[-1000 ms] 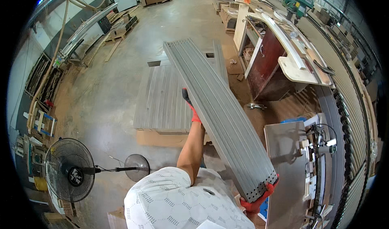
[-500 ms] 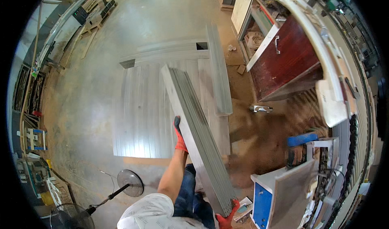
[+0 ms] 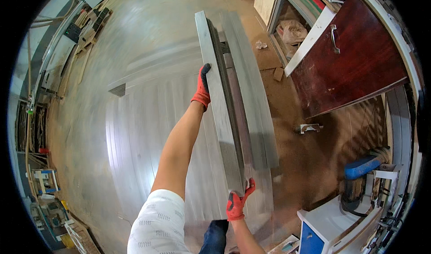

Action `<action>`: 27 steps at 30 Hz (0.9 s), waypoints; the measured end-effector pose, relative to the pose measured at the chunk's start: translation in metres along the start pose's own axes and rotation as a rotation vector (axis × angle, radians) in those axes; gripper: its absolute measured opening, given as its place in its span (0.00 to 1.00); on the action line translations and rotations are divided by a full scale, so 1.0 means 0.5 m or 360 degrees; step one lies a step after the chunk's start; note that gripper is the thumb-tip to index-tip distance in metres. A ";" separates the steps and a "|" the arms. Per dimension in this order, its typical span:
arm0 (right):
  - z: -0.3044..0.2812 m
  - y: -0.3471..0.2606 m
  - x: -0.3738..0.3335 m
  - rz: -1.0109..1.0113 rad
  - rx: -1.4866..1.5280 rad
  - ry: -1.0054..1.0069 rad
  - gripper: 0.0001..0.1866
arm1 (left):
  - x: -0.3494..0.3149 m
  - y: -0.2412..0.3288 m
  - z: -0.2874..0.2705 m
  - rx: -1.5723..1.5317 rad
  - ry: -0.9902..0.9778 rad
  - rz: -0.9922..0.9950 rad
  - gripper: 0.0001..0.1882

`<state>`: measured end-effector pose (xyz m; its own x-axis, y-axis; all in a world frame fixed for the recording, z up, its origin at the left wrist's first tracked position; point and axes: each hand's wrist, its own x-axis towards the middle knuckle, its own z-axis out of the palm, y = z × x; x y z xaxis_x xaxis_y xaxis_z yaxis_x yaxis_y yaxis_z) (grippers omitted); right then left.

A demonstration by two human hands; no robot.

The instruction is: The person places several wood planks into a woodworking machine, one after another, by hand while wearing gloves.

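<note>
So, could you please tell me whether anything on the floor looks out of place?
Yes: fine brown dust is strewn right of the flat grey plank stack, where a crumpled whitish scrap and small brown block lie loose, looking like litter beside the tidy stack.

Left glove: red and black | Right glove: red and black | Held planks: grey | Stacked boards: pale grey, lengthwise bands | Sleeve: white, grey dash-mark pattern | Trousers: dark blue | Cabinet door: deep red-brown, darker mottling | Lower-right panel: blue
</note>
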<state>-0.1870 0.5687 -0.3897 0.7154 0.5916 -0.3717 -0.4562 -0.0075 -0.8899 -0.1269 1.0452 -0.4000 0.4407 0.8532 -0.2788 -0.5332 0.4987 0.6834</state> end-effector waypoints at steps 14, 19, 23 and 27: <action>0.013 0.167 0.116 0.0049 0.0350 0.0181 0.40 | 0.202 -0.095 -0.072 0.0010 -0.0050 -0.0191 0.20; 0.003 0.159 0.142 -0.0060 0.0541 0.0168 0.38 | 0.149 -0.110 0.030 0.0150 -0.0007 -0.0157 0.25; -0.037 0.181 0.125 0.0365 0.0877 0.0382 0.33 | 0.175 -0.094 0.023 0.0001 -0.0092 -0.0214 0.33; -0.008 0.058 0.085 0.0151 0.1248 0.0373 0.34 | 0.176 -0.099 -0.010 0.0210 -0.0247 0.0048 0.36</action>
<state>-0.1677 0.5902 -0.4321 0.7078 0.4324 -0.5587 -0.6951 0.5677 -0.4412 -0.0652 1.0961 -0.4617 0.5373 0.8287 -0.1567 -0.4532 0.4404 0.7751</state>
